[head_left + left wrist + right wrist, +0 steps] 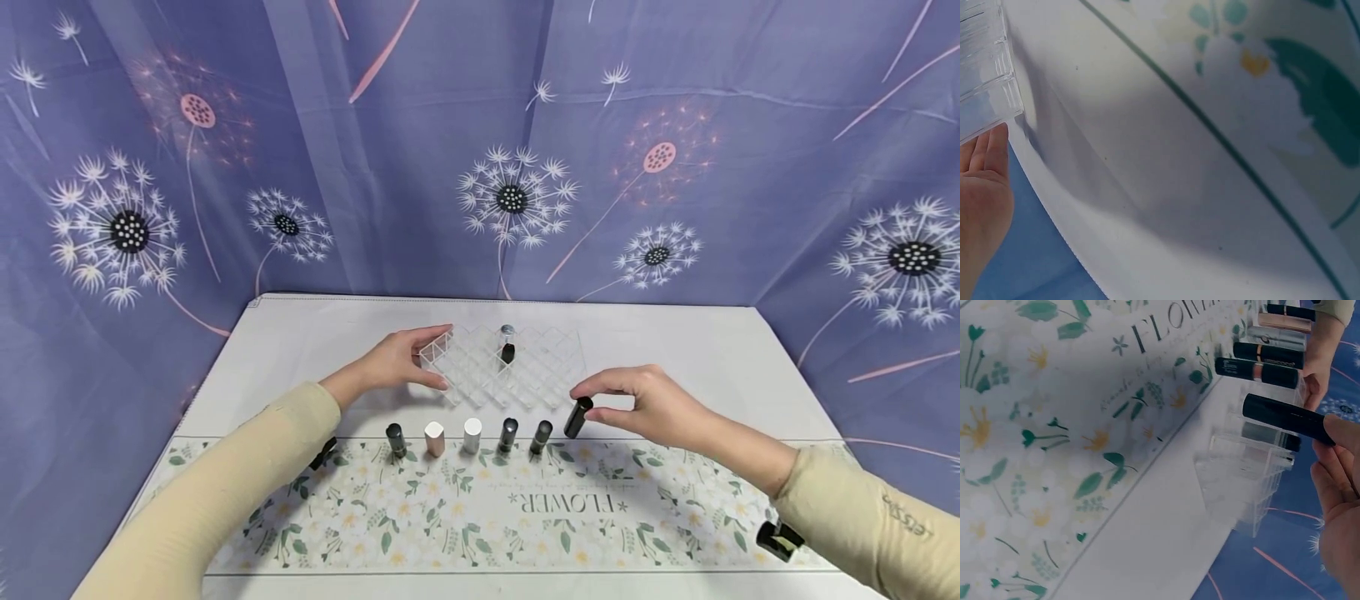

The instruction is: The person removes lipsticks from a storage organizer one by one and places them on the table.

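Note:
A clear plastic lipstick organizer [472, 371] with diamond-shaped compartments stands on the white tabletop. My left hand [405, 360] holds its left end, thumb at the front and fingers toward the back; the left wrist view shows the fingers against the organizer's corner [997, 100]. Between thumb and fingertips, my right hand [645, 404] pinches a black lipstick tube [576, 419], tilted, near the organizer's front right corner. In the right wrist view, the tube [1285, 417] points away from the fingertips. A black lipstick [507, 354] and a silver-topped tube [507, 332] stand in the organizer.
In front of the organizer runs a row of upright lipsticks: a dark one [396, 440], a pink one [434, 439], a white one [472, 436] and two black ones [507, 435]. They stand along a floral mat [420, 533]. Purple dandelion-print cloth [420, 167] surrounds the table.

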Motion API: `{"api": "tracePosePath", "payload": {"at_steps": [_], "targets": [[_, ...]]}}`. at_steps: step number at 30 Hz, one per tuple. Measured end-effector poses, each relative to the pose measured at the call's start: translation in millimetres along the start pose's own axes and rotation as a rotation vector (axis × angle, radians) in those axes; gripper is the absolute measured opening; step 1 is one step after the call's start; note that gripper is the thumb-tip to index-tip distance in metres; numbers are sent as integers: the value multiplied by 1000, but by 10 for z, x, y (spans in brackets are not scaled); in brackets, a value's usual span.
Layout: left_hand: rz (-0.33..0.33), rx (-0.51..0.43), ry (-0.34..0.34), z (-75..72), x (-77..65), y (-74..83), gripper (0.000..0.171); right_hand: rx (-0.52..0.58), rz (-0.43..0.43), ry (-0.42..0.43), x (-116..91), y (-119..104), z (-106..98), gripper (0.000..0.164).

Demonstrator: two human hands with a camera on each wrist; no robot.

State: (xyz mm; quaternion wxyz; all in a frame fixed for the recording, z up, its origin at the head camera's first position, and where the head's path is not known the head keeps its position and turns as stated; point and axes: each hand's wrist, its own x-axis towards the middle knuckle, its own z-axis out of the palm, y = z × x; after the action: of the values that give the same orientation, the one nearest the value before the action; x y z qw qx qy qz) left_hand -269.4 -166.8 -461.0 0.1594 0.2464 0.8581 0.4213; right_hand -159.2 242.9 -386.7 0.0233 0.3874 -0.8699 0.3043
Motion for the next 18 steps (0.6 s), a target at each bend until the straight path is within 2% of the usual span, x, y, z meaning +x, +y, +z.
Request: {"api": "tracePosePath", "payload": {"at_steps": [18], "targets": [[10, 15, 0, -1, 2, 2, 105, 17, 33, -17, -146, 95, 247, 37]]}}
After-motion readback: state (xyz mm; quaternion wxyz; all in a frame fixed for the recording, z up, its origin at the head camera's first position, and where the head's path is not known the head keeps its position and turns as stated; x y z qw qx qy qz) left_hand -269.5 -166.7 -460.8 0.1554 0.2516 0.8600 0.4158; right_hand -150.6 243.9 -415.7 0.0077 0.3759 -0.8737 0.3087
